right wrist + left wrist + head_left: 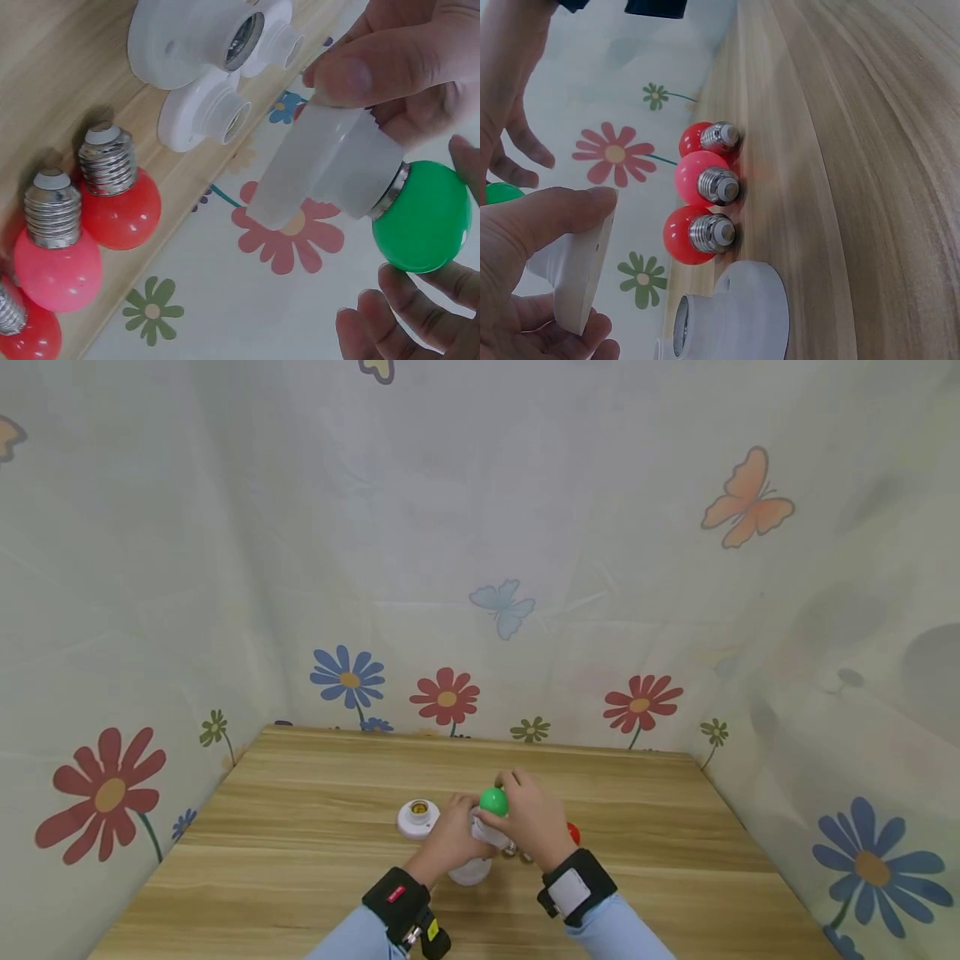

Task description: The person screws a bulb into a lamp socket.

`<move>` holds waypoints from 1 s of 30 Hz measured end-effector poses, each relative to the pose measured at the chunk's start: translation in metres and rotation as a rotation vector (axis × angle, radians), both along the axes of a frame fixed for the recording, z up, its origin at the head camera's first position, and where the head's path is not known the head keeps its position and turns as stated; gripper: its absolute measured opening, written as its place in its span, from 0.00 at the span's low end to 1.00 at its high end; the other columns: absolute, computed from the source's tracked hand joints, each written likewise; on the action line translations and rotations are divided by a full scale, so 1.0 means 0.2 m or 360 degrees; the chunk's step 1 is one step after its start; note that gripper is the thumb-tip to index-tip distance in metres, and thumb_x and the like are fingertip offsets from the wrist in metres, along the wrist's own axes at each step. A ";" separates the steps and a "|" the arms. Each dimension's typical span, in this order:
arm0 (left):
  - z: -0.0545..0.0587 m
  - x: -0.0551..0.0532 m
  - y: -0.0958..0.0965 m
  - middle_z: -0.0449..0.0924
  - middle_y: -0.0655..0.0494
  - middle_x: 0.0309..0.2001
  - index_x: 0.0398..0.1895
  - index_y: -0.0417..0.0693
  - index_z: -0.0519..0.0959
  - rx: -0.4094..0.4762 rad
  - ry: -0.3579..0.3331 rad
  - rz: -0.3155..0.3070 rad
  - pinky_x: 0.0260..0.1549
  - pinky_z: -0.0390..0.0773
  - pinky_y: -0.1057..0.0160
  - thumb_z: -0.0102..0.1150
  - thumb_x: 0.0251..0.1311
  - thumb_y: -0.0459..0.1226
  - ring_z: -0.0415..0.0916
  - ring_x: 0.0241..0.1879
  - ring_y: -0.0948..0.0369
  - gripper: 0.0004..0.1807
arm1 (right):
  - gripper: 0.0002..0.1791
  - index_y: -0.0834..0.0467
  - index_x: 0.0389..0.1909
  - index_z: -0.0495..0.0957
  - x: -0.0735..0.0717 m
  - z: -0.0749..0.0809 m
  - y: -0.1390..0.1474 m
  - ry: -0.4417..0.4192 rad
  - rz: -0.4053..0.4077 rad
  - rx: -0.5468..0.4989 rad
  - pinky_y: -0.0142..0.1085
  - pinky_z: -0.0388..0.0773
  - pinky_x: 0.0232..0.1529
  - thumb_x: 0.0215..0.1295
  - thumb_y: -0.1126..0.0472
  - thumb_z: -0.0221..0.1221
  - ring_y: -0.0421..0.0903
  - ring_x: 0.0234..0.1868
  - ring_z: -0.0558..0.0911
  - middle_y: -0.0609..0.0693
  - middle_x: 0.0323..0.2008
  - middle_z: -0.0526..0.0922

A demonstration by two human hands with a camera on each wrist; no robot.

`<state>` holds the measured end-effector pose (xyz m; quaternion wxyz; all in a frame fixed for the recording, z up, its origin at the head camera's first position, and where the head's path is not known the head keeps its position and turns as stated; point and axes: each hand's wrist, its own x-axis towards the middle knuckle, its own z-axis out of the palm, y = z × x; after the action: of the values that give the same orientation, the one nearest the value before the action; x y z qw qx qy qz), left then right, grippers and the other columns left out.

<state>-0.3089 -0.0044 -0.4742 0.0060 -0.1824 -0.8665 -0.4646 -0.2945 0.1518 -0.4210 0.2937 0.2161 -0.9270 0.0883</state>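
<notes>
My left hand (448, 842) grips a white lamp holder (300, 169) by its round base, thumb on one side and fingers on the other. A green bulb (421, 217) sits in the mouth of this holder; only a thin silver ring of its metal base shows at the rim. My right hand (534, 818) holds the green globe between thumb and fingers, with fingertips right at its underside in the right wrist view. Both hands are raised over the wooden table (315, 827), close together.
More white lamp holders stand on the table, one at the left (417, 820) and another (471, 872) nearer me. Two red bulbs and a pink bulb (703, 178) lie in a row to the right, metal bases showing. A flowered cloth (480, 527) hangs behind the table.
</notes>
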 end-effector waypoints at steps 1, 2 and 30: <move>0.00 0.00 0.00 0.68 0.43 0.60 0.64 0.37 0.67 0.0004 -0.0001 -0.0002 0.59 0.71 0.43 0.77 0.42 0.42 0.67 0.61 0.46 0.44 | 0.29 0.55 0.37 0.77 0.00 0.00 -0.01 -0.0001 -0.0015 0.0009 0.32 0.82 0.27 0.46 0.37 0.70 0.41 0.28 0.75 0.48 0.32 0.77; 0.00 0.00 0.00 0.68 0.43 0.60 0.64 0.37 0.67 0.0006 -0.0001 -0.0006 0.59 0.71 0.43 0.77 0.42 0.42 0.67 0.61 0.46 0.44 | 0.28 0.55 0.37 0.77 0.00 0.01 -0.01 -0.0012 -0.0023 0.0009 0.32 0.82 0.27 0.46 0.37 0.70 0.41 0.28 0.75 0.48 0.32 0.77; 0.01 0.01 -0.01 0.68 0.44 0.60 0.63 0.37 0.68 -0.0040 -0.0008 0.0035 0.55 0.75 0.44 0.77 0.42 0.40 0.69 0.59 0.45 0.44 | 0.24 0.57 0.55 0.77 -0.02 0.05 0.05 -0.0553 0.0462 -0.0247 0.38 0.81 0.50 0.56 0.58 0.69 0.46 0.50 0.81 0.51 0.50 0.79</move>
<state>-0.3069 -0.0058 -0.4713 0.0066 -0.1716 -0.8743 -0.4540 -0.2989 0.1615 -0.4102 0.1297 0.3053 -0.9133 0.2365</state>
